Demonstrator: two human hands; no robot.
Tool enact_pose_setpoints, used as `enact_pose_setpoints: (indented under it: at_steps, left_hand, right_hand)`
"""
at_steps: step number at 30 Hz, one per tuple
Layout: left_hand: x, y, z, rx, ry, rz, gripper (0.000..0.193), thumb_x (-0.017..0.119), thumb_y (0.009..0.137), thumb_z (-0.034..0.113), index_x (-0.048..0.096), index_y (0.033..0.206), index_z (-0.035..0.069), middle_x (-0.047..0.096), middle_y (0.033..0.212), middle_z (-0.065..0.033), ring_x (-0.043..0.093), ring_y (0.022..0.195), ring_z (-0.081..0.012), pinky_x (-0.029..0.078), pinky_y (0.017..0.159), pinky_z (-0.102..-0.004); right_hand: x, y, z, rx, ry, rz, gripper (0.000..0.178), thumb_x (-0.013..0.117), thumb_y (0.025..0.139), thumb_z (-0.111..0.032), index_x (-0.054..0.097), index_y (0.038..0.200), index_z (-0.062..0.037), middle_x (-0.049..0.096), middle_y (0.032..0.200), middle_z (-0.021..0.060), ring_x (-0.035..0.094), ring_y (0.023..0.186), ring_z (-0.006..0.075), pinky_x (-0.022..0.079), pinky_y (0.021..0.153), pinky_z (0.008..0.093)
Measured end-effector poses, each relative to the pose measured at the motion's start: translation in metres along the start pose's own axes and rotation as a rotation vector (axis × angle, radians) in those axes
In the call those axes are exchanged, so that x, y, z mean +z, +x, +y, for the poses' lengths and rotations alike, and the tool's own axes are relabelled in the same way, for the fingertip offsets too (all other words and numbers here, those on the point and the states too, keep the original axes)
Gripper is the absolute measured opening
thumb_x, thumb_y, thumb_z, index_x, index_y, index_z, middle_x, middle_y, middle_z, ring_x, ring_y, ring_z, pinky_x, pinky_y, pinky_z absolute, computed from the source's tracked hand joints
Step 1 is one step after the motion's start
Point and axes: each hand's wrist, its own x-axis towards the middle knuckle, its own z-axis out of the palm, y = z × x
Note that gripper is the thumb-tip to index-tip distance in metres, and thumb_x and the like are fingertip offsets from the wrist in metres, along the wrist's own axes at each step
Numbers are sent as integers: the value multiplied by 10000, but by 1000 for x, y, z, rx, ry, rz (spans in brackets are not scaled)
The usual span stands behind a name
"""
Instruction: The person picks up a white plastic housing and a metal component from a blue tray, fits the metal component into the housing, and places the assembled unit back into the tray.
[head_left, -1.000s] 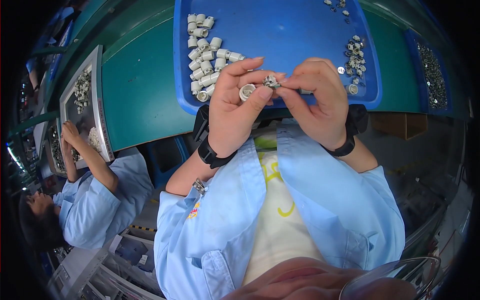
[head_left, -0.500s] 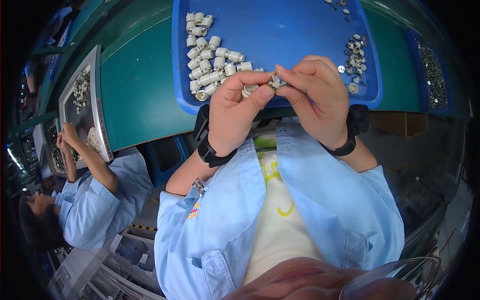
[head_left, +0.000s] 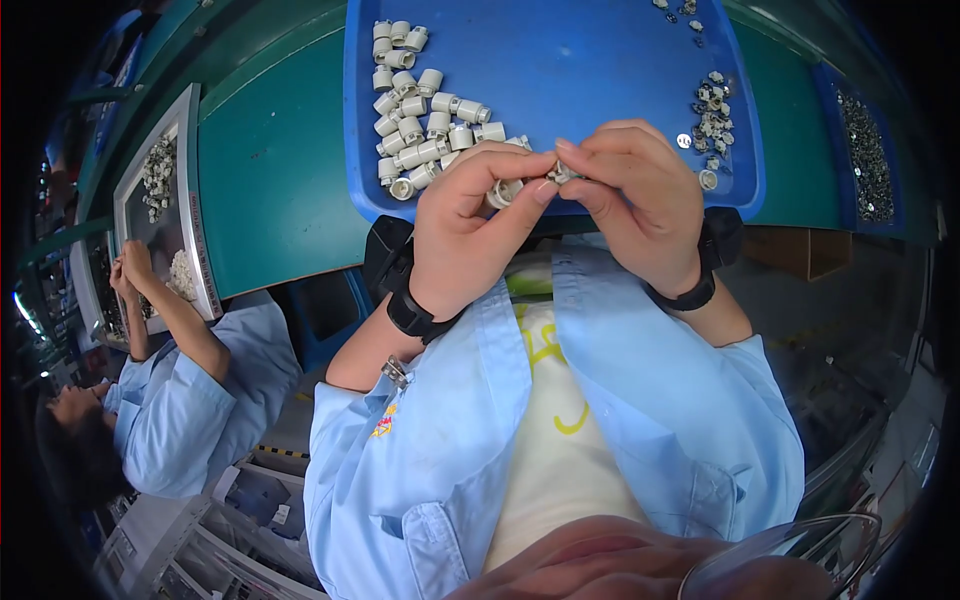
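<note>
Over the near edge of a blue tray, both hands meet at a small white-and-metal piece. My left hand pinches it from one side with thumb and forefinger. From the other side my right hand closes on it with thumb and fingertips. The fingers cover much of the piece, so its full shape is hidden. Inside the curl of my left hand shows a white hollow cap; whether the hand holds it or it lies in the tray, I cannot tell. White cylindrical caps lie beyond my left hand.
Small white-and-metal parts lie along the tray's right side. A blue bin of small metal pieces stands farther right on the green table. At left, a co-worker's hands are over a metal-framed tray.
The small piece has shifted slightly right and shows less between my fingertips. My left hand's fingers have tilted a little. The trays look the same.
</note>
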Motion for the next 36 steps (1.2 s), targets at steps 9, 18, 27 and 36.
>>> enact_pose_setpoints:
  at_steps: [9, 18, 27, 36]
  left_hand:
    - [3, 0, 8, -219, -258, 61, 186, 582, 795, -7, 571, 981, 4, 545, 913, -41, 510, 820, -70, 415, 664, -169]
    - [3, -1, 2, -62, -172, 17, 204, 565, 808, -8, 498, 1000, 7, 540, 893, -46, 509, 803, -71, 414, 690, -181]
    - [-8, -5, -12, -86, -484, -74, 257, 531, 829, 2, 371, 1027, 35, 523, 880, -58, 499, 794, -75, 411, 690, -193]
    - [-13, -4, -7, -201, -484, -183, 249, 520, 839, 17, 404, 1059, 30, 517, 1018, -86, 503, 853, -90, 423, 708, -199]
  right_hand:
    - [6, -4, -3, 241, 295, 5, 281, 653, 714, -27, 608, 990, 0, 602, 881, 92, 557, 809, 202, 438, 722, 279]
    - [1, -3, -4, 21, 11, -64, 210, 639, 733, 1, 589, 936, 13, 584, 934, 99, 545, 861, 176, 431, 750, 271]
    - [0, -10, -1, 287, 502, -59, 248, 596, 742, 65, 520, 974, 20, 522, 984, 128, 506, 922, 175, 406, 809, 278]
    - [-3, -7, 9, 247, 434, 45, 200, 635, 729, -3, 586, 923, -5, 593, 910, 76, 545, 772, 128, 437, 686, 237]
